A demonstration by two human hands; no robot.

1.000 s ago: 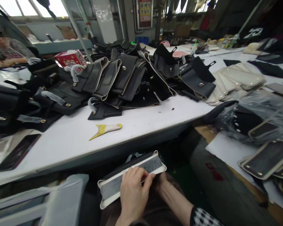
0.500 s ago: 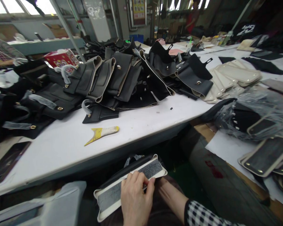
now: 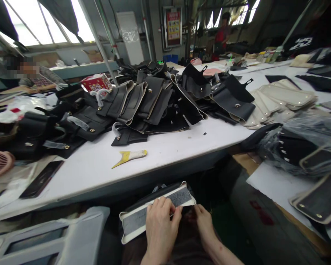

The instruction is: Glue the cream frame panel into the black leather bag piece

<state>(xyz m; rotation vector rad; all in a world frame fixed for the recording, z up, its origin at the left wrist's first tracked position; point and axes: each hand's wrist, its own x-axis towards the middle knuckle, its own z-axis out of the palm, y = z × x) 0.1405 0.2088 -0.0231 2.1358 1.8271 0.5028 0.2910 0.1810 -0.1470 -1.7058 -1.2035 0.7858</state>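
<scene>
A black bag rests at my lap, its long narrow face turned up. That face has a grey strip inside a raised white edge. My left hand lies across the middle of it, fingers bent and closed on the near edge, thumb against the forefinger. At the bag's right corner, my right hand has its thumb and fingertips pinched together at the edge. Whether a small piece sits between those fingertips I cannot make out. The bag's underside is hidden.
Several black bag pieces are heaped on the white table. A yellow, fork-ended tool and a dark phone lie nearer. White-edged panels and a plastic-wrapped bundle are at right. Another person sits far left.
My right hand has come out from beneath the bag to its right corner. The left hand keeps its hold. The view has shifted left and up, bringing the other person into sight.
</scene>
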